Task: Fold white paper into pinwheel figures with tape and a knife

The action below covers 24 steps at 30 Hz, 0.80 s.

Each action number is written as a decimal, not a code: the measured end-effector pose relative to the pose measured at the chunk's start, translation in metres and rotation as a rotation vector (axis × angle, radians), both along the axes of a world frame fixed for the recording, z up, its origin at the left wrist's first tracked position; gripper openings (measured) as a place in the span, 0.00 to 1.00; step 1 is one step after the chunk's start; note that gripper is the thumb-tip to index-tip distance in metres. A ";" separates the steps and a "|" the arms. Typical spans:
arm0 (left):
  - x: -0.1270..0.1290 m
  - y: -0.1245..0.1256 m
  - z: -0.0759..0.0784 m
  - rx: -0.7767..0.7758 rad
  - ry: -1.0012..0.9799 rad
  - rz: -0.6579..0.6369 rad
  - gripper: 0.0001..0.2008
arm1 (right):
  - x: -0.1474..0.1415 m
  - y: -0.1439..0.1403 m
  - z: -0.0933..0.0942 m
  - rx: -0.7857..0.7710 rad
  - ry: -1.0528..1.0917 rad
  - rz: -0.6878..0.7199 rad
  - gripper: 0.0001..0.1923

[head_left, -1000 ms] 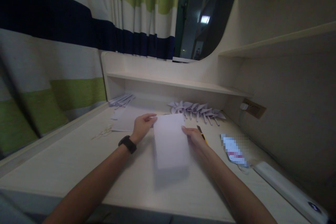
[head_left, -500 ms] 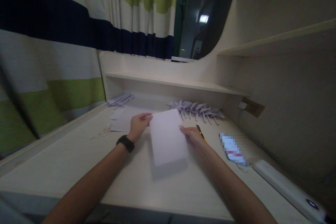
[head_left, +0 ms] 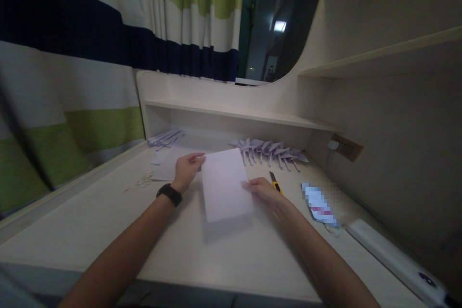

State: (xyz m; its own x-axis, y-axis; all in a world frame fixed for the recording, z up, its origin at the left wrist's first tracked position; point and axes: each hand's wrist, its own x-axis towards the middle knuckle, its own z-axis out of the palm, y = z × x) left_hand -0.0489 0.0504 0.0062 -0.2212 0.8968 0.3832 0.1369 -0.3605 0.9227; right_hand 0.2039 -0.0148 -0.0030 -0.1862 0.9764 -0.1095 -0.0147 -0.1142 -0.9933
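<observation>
A white sheet of paper (head_left: 225, 187) is held above the desk between my two hands, its near edge casting a shadow below. My left hand (head_left: 186, 171), with a black band on the wrist, pinches the sheet's far left corner. On the opposite side, my right hand (head_left: 263, 188) grips the right edge with the thumb on top. Just beyond the right hand lies a yellow and black utility knife (head_left: 275, 183). Behind the left hand, more white paper (head_left: 169, 162) lies flat on the desk.
Several folded paper pinwheels (head_left: 270, 150) line the back right. Thin rolled paper sticks (head_left: 165, 138) lie at the back left, with small pale strings or sticks (head_left: 142, 181) nearer. A phone (head_left: 319, 204) and a long white device (head_left: 393, 262) lie to the right on the desk (head_left: 173, 260).
Both hands and the sheet have shifted slightly to the left and a little upward. More of the utility knife now shows beside the right hand.
</observation>
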 end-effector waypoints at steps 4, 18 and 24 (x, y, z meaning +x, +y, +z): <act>-0.003 0.005 -0.003 0.004 0.032 0.027 0.18 | 0.003 -0.003 0.003 -0.035 -0.056 0.075 0.15; -0.001 0.002 0.002 0.021 0.033 0.073 0.18 | 0.019 -0.002 -0.001 0.002 -0.115 0.371 0.18; -0.001 0.000 0.002 -0.001 0.026 0.052 0.18 | 0.024 -0.003 0.003 0.024 -0.158 0.452 0.23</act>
State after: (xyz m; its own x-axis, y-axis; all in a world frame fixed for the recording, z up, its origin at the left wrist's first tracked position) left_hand -0.0502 0.0508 0.0084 -0.2580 0.8848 0.3881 0.1794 -0.3508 0.9191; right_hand 0.2277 -0.0175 0.0001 -0.5759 0.8038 -0.1492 0.1825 -0.0515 -0.9819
